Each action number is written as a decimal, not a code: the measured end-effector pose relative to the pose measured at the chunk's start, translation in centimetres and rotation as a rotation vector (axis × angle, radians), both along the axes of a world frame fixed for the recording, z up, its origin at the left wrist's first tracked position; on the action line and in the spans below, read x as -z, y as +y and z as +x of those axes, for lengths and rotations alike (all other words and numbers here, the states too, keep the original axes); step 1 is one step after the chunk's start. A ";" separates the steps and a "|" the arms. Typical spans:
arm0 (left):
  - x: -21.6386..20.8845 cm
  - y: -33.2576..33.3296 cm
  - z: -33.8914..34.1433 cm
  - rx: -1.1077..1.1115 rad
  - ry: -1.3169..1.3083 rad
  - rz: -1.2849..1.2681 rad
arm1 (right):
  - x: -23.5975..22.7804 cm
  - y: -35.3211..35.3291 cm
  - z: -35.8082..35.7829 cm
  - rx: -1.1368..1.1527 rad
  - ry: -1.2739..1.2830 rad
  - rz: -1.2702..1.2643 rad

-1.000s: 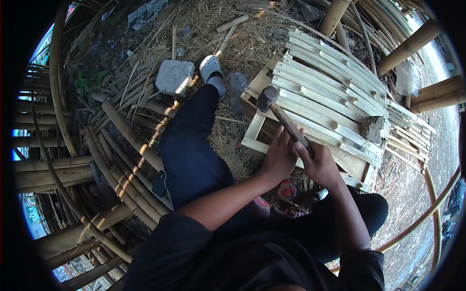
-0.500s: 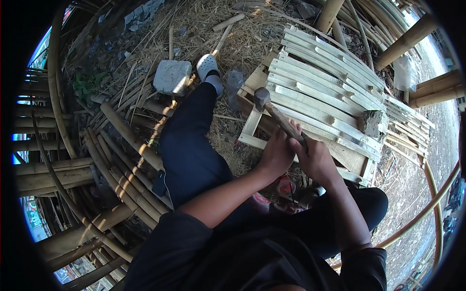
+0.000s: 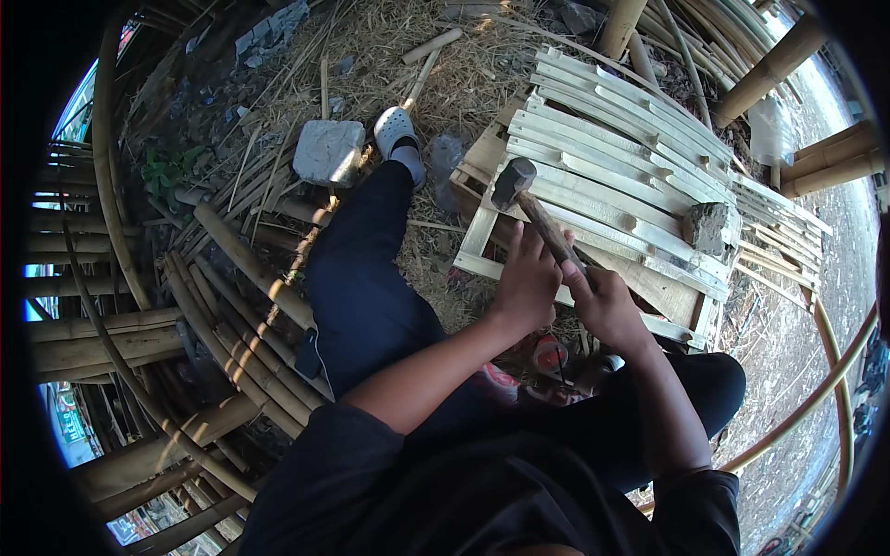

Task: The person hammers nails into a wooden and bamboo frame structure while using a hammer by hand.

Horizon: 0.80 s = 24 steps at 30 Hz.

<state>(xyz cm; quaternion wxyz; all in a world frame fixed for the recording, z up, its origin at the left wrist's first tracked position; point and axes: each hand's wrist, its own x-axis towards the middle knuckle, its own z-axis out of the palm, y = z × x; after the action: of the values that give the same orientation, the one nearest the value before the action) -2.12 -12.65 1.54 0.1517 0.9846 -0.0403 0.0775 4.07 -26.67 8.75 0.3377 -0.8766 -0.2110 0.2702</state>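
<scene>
My right hand [image 3: 607, 310] is wrapped round the wooden handle of a hammer [image 3: 547, 222]. The hammer's dark metal head [image 3: 513, 183] points up and away to the left, over the near left corner of a slatted panel [image 3: 593, 176] of pale wood or bamboo strips. Just left of the handle is my left hand [image 3: 527, 287], its fingers stretched upward and slightly apart. Its palm side is partly hidden, and I see nothing held in it. Both hands are in front of the panel's near edge.
A rough block [image 3: 712, 229] rests on the panel's right side. Another pale block [image 3: 329, 151] lies on the straw-strewn ground near my outstretched foot in a light clog [image 3: 396, 130]. Bamboo poles [image 3: 246, 259] lie at left; a red-and-white object [image 3: 549, 354] is below my hands.
The hammer head has shifted slightly right and looks larger, tilted differently. My left hand has drawn a little left from the handle, and its fingers have straightened.
</scene>
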 end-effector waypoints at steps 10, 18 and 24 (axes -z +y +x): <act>2.3 -0.3 -0.1 -0.012 -0.113 -0.044 | -2.1 1.2 -3.1 0.382 0.723 0.321; 2.4 1.0 -1.0 0.071 -0.327 -0.300 | -1.6 2.5 -4.5 0.328 0.730 0.273; -2.4 2.3 -0.9 0.076 0.245 -0.013 | 1.3 0.8 1.6 0.243 -0.077 0.015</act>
<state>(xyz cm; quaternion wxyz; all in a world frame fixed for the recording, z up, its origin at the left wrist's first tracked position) -3.00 -10.38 3.98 0.1649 0.9834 -0.0581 -0.0491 5.64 -25.86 7.42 0.3663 -0.9028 -0.1182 0.1921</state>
